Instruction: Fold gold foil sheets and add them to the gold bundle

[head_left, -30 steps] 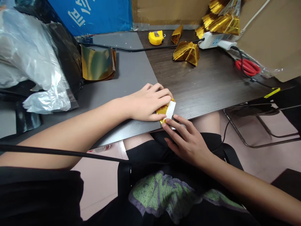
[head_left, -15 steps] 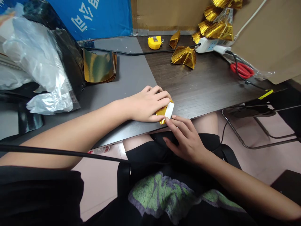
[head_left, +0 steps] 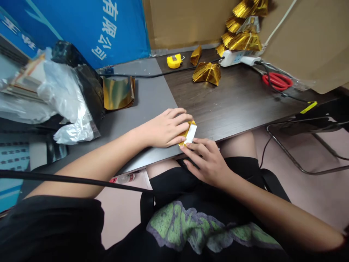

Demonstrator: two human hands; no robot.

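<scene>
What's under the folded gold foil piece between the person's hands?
The gold foil piece rests on the dark wood-grain tabletop near the front edge, which shows around it. The patch directly beneath is covered by the foil, so nothing there can be seen.

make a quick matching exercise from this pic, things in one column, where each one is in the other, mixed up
Things
1. red scissors
2. yellow tape measure
3. curled gold foil sheet
4. folded gold foil piece with white strip

Places
A. between the left hand and right hand
B. on the grey mat
C. far end of the dark wood table, behind a black cable
D. right side of that table, under another cable

Pairs: 1-D, 2-C, 3-B, 4-A
</scene>
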